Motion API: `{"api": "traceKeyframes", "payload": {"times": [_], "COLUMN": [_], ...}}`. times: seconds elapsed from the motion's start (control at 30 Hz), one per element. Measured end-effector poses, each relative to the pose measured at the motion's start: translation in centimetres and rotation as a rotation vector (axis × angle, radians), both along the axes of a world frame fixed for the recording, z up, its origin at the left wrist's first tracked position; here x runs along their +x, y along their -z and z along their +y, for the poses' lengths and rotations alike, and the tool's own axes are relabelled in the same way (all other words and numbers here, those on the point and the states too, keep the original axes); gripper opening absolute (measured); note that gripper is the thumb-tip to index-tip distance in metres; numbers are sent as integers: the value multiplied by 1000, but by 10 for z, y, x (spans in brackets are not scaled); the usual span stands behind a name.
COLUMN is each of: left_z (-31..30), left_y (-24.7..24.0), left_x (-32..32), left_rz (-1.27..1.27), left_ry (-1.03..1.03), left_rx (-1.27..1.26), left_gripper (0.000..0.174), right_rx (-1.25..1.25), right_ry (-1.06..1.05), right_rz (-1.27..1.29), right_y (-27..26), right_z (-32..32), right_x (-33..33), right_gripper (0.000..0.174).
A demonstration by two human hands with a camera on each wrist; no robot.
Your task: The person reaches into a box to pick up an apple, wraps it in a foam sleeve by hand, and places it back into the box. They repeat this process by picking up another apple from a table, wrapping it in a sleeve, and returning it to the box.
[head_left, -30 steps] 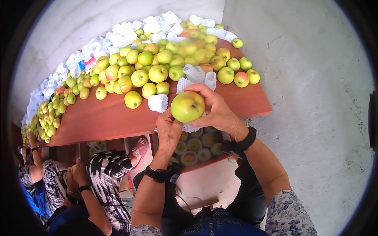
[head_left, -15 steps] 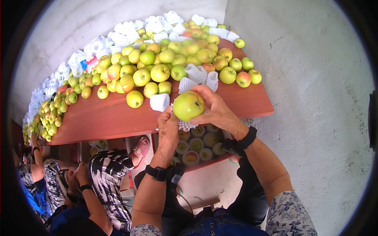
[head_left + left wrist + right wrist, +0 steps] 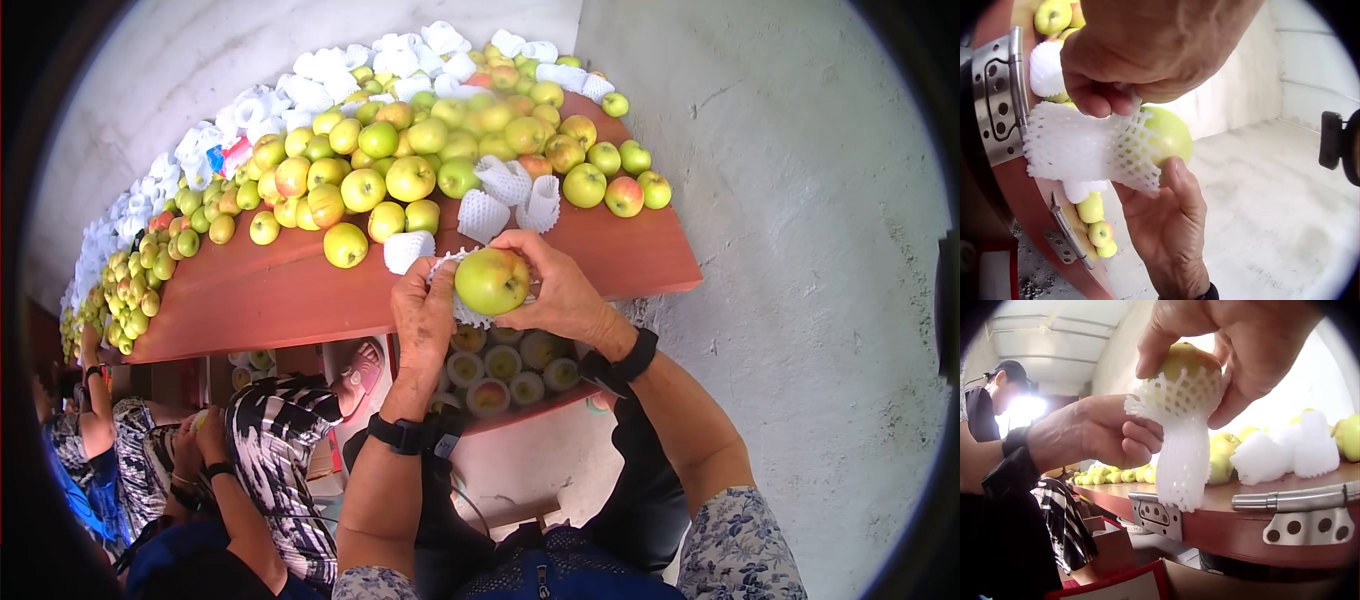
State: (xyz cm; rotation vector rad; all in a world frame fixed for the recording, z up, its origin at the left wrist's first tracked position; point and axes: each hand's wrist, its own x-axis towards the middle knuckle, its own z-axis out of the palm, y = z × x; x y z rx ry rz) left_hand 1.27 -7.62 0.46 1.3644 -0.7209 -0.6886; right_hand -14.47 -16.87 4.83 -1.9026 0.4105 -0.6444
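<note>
My right hand (image 3: 560, 290) grips a yellow-green apple (image 3: 492, 281) with a faint blush, thumb and fingers on opposite sides of it. A white foam net sleeve (image 3: 1072, 140) is stretched over the apple's lower part, and its narrow free end hangs below, as the right wrist view shows. My left hand (image 3: 425, 310) pinches the sleeve's rim beside the apple. In the right wrist view the apple's top (image 3: 1188, 359) stands out bare above the mesh. Loose foam sleeves (image 3: 483, 215) lie on the red-brown table (image 3: 280, 290) just beyond my hands.
A long heap of apples (image 3: 410, 178) covers the table, with white foam sleeves (image 3: 330, 75) piled behind. Below the table edge stands a box of sleeved apples (image 3: 490, 395). Metal hinges (image 3: 1157, 515) are on the table edge. Another person (image 3: 240, 500) sits at left.
The foam sleeve, earlier mostly hidden beneath the apple, now shows spread around its lower side. Both hands and the apple have shifted slightly right in the head view.
</note>
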Motion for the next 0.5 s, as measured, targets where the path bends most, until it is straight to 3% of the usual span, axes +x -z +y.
{"api": "traceKeyframes", "payload": {"times": [0.07,0.3,0.4,0.47,0.5], "left_z": [1,1,6,6,8], "left_y": [-4,-3,-15,-8,-8], "left_x": [0,0,1,2,4], "left_rz": [86,140,228,61,59], "left_ry": [-15,-2,96,138,135], "left_rx": [-4,-200,-69,-132,-130], "left_gripper": [20,17,30,51,51], "right_rx": [-222,-443,-440,-490,-488], "right_ry": [18,78,101,107,105], "right_rz": [35,-14,-38,-36,-38], "right_y": [-1,7,8,12,11], "right_z": [1,1,-1,0,1], "right_x": [2,11,17,22,24], "right_gripper": [65,63,64,70,70]}}
